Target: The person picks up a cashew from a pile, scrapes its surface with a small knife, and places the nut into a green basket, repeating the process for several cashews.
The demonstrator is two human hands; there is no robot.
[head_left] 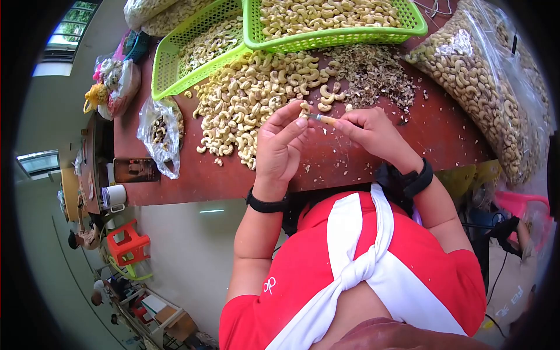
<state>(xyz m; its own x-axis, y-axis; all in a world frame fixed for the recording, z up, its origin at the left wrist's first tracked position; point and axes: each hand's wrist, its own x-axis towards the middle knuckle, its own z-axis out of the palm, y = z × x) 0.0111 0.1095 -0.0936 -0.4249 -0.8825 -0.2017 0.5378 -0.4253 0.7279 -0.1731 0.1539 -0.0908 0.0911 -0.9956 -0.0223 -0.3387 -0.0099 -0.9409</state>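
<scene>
Between thumb and fingers, my left hand [283,140] pinches a cashew nut [304,109] above the red-brown table [373,154]. My right hand [373,131] grips a small knife [324,119] by its light wooden handle, the blade touching or very near the cashew. A large heap of cashews [251,99] lies just beyond my left hand. Several loose cashews [329,96] sit apart from it, past the knife. Flaky brown skins [379,73] are piled beyond my right hand.
Two green baskets [335,36] of cashews stand at the back. A big clear bag of cashews [490,81] leans at right. On the left are a small plastic bag [160,134], a phone [136,170] and a white mug [114,196]. A red stool [128,244] is on the floor.
</scene>
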